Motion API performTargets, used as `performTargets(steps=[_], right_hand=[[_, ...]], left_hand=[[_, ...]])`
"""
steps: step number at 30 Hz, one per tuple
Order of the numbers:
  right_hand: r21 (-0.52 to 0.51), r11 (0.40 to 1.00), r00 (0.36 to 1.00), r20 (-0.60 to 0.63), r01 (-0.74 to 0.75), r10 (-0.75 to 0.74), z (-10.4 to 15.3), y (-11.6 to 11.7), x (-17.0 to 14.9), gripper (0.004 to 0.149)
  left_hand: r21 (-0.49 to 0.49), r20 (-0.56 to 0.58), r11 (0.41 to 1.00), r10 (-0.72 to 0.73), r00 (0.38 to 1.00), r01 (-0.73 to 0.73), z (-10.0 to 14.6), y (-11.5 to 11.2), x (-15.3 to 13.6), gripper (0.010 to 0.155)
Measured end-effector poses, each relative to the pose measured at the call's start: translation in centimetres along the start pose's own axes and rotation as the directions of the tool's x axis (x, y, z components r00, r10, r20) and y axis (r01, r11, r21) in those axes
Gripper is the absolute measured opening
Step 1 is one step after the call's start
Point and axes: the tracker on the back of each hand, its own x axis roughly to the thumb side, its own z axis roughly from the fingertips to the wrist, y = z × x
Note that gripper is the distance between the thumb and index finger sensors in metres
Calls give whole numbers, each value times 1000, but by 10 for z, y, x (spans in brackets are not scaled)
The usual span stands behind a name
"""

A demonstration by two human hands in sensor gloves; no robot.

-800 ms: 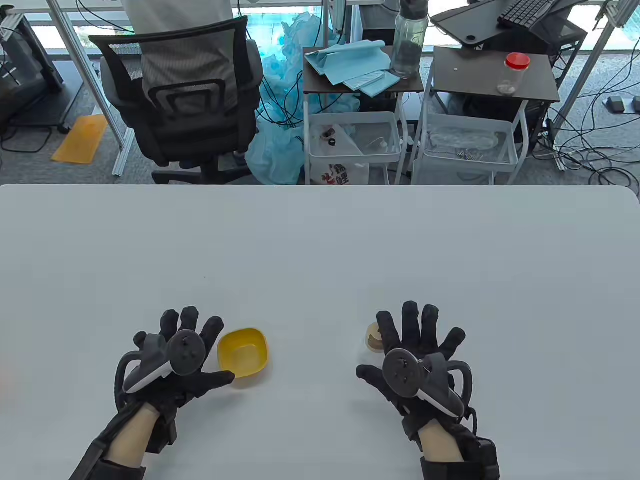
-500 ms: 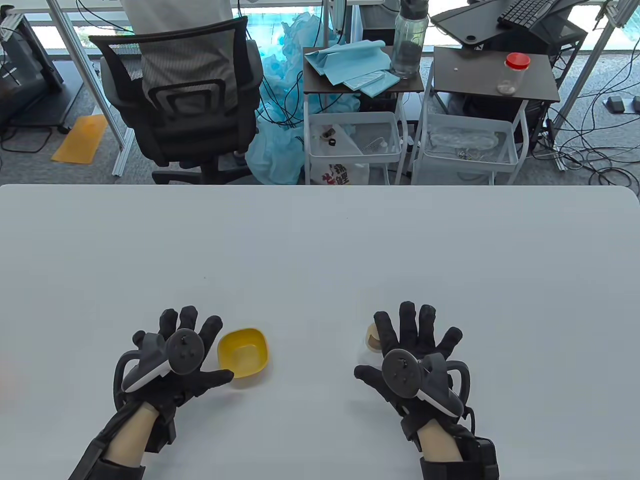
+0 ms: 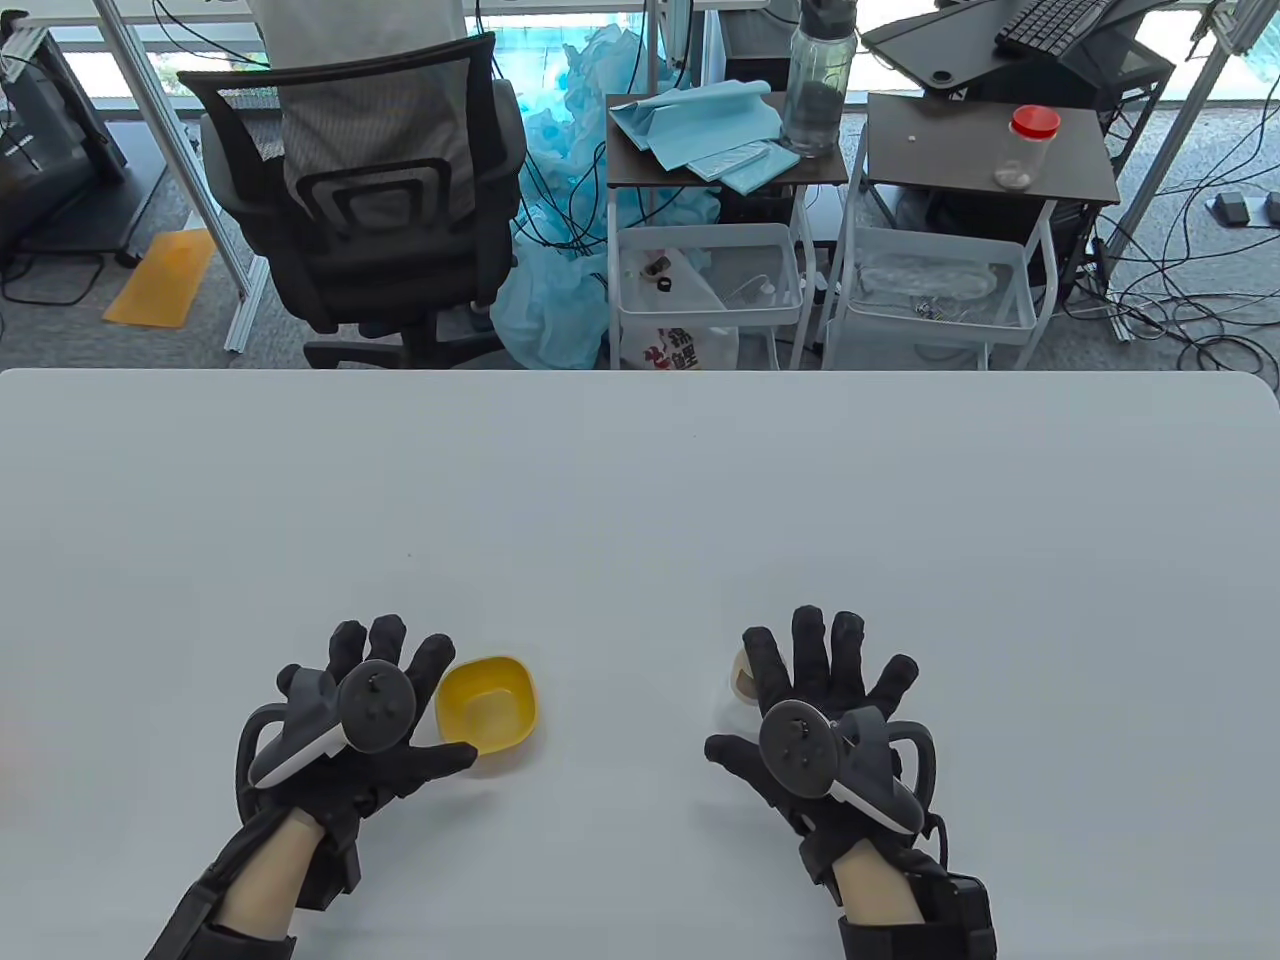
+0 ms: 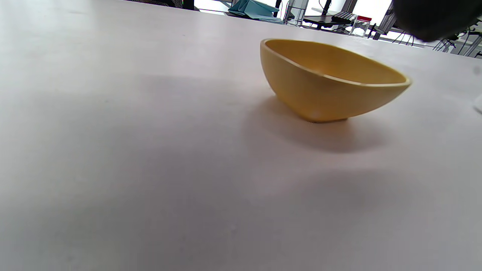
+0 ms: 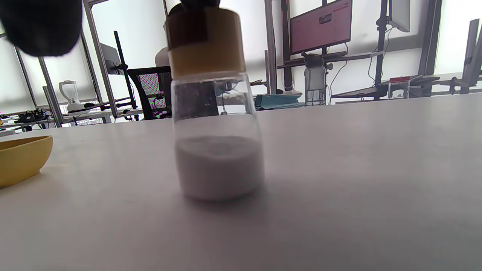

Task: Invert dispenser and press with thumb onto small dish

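A small yellow dish [image 3: 488, 707] stands on the white table [image 3: 640, 480], just right of my left hand [image 3: 385, 700]. The left hand is spread open, palm down, thumb by the dish's near rim; it holds nothing. The dish also shows in the left wrist view [image 4: 327, 81]. The dispenser [image 3: 742, 680] is a clear glass jar with a tan wooden cap, upright, part filled with white powder; it stands full in the right wrist view [image 5: 214, 109]. My right hand [image 3: 815, 690] is spread open above it, covering most of it in the table view, not gripping it.
The dish edge shows at the left of the right wrist view [image 5: 22, 158]. Beyond the table's far edge stand an office chair [image 3: 370, 190] and two small carts [image 3: 715, 180] with a water bottle and a red-lidded jar [image 3: 1028, 145].
Both hands drifted slightly: the left a little right toward the dish, the right a little left and forward over the dispenser. Nothing was grasped.
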Motion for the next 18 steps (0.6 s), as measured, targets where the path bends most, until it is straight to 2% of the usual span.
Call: performTargets(steps=[6,12,18], right_hand=[[-19,1000,1000,12,6,-5,2,-2,1,100],[-14,999,999,23,29,-29,1,-1,0,100],[-24,998,997,49,56,-55,2,-2,2,100]], left_hand=[[4,0,999,54,999,-54,-3,1,0,99],[-34,-25,990,134,991,-135,-13,8,0,98],[-66,-119,990,119,986,-128,-34,14,-3,94]])
